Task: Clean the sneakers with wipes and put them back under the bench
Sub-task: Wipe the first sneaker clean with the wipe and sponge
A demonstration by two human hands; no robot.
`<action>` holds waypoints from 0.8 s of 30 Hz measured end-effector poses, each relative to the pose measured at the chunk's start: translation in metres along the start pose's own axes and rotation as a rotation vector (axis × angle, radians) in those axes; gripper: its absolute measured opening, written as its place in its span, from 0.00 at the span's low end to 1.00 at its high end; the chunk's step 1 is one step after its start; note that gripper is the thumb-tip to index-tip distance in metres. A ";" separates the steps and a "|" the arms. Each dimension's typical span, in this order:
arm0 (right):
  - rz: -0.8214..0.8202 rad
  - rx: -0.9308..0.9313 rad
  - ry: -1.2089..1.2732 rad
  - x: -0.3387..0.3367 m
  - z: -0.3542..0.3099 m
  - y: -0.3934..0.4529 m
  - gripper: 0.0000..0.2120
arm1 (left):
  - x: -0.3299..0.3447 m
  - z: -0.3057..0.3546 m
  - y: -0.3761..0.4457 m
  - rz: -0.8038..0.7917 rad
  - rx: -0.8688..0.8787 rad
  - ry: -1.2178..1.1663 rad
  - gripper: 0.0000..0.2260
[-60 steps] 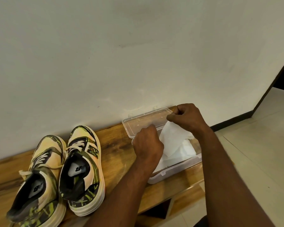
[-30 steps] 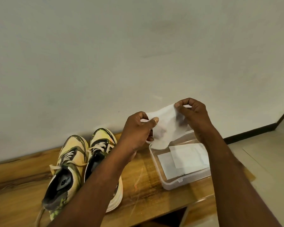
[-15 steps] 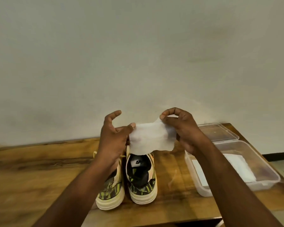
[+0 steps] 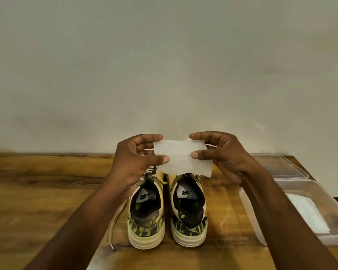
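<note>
While a pair of camouflage-print sneakers stands heels toward the camera on a wooden bench, a person stretches a single white wipe between both hands just above the shoes' toes. The left hand pinches the wipe's left edge between thumb and fingers; the right hand pinches its right edge the same way, so the sheet hangs flat and clear of the sneakers, touching neither.

The step in hand appears to be readying the wipe, with cleaning not yet begun: both shoes sit side by side, touching or nearly so, and neither is held. The next move likely calls for freeing one hand to steady or lift a sneaker while the other bunches the wipe against its upper or sole.

To the right of the sneakers, a clear plastic box lies open with more folded wipes inside, its lid flat behind it near the wall. A loose lace trails from the left sneaker toward the bench's front edge and could snag when that shoe is lifted. To the left of the sneakers the bench top offers broad room; to their right, only a narrow strip separates them from the box. The sneakers' heels stand close to the front edge.
</note>
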State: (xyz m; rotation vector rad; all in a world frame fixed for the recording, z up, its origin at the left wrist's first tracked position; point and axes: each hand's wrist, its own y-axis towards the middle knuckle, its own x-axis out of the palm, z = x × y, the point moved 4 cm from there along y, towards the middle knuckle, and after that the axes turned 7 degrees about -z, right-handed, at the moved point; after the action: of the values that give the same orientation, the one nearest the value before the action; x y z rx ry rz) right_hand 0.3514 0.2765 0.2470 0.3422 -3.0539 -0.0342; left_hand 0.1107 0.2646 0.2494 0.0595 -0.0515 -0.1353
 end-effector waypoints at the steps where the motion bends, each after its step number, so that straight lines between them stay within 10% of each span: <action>1: 0.028 -0.003 -0.052 0.000 0.000 0.004 0.26 | -0.004 0.000 0.000 0.016 0.005 0.035 0.25; 14: 0.016 -0.024 -0.829 0.013 -0.037 0.011 0.17 | -0.016 0.019 0.009 0.058 0.187 0.641 0.14; 24: 0.023 -0.120 -0.486 0.010 -0.044 -0.001 0.05 | -0.019 0.026 0.005 0.021 0.082 0.429 0.06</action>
State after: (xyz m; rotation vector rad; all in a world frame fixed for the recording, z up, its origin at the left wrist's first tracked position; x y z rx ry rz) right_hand 0.3449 0.2728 0.2911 0.3320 -3.5093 -0.3468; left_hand 0.0910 0.2705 0.2747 0.1685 0.3709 -0.0975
